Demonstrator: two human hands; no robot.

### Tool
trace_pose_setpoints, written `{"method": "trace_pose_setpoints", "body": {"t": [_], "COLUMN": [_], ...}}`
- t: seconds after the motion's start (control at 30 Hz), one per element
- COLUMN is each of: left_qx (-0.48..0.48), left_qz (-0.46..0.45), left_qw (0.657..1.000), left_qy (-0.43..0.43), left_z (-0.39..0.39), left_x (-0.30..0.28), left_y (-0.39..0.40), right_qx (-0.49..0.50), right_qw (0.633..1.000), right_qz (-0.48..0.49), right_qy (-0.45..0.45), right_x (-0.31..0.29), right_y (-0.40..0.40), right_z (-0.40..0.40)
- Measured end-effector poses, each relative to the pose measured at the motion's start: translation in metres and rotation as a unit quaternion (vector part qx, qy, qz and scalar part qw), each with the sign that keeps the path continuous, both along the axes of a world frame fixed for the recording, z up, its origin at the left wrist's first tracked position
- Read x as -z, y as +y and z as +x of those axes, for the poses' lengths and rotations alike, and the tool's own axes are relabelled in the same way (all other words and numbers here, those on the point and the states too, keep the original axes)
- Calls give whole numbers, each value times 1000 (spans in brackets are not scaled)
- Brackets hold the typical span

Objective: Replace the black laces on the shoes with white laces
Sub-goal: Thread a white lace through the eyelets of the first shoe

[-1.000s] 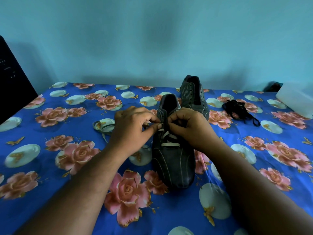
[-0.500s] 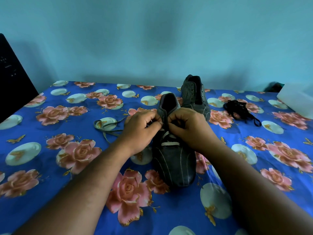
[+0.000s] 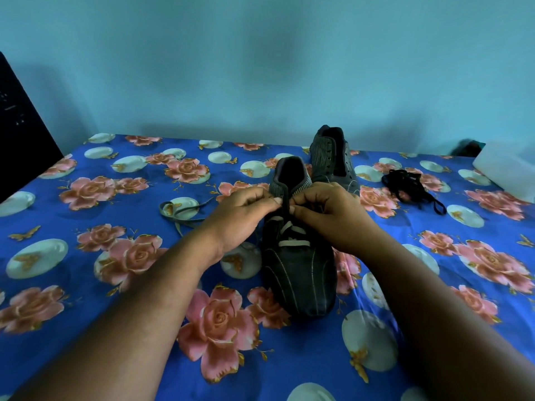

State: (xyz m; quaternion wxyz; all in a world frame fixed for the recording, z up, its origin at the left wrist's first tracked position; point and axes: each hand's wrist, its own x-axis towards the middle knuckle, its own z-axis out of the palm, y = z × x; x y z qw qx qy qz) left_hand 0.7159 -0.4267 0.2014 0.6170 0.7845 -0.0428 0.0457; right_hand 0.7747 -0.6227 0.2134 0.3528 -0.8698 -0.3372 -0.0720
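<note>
Near shoe: set on the flowered blue cloth with its toe toward the viewer and its opening away; taken here as the landmark.
White lace: threaded through the lower eyelets of the near shoe, with one straight bar seen nearest the toe and one crossing just above it.
Left hand: held against the left side of the near shoe, above the crossing; thumb and forefinger are pinched together at the eyelet row, apparently on the white lace, though the strand between them cannot be made out.
Right hand: held against the right side of the near shoe, fingers curled and fingertips pinched at the opposite eyelet row; what is pinched is hidden by the fingers.
Loose lace end: laid in a loop on the cloth to the left of the near shoe, beyond the left wrist.
Second shoe: placed just behind the near shoe and slightly to its right, eyelets seen bare.
Black laces: piled on the cloth to the right of the near shoe, well apart from it.
White box: seen at the far right edge, beyond the black laces.
</note>
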Motion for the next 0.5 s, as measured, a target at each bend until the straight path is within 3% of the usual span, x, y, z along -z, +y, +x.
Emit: {"method": "trace_pose_setpoints", "body": {"t": [0.3, 0.5], "left_qx": [-7, -28], "left_qz": [2, 88], "left_qw": [1000, 994], "left_qy": [-22, -62], "left_z": [0, 2], "left_x": [4, 5], "left_y": [0, 4], "right_qx": [27, 29], "right_qw": [998, 992], "right_qz": [-21, -67], "right_qy": [-53, -108], "right_x": [1, -3], "right_y": [-3, -11], "right_z": [-2, -3]}}
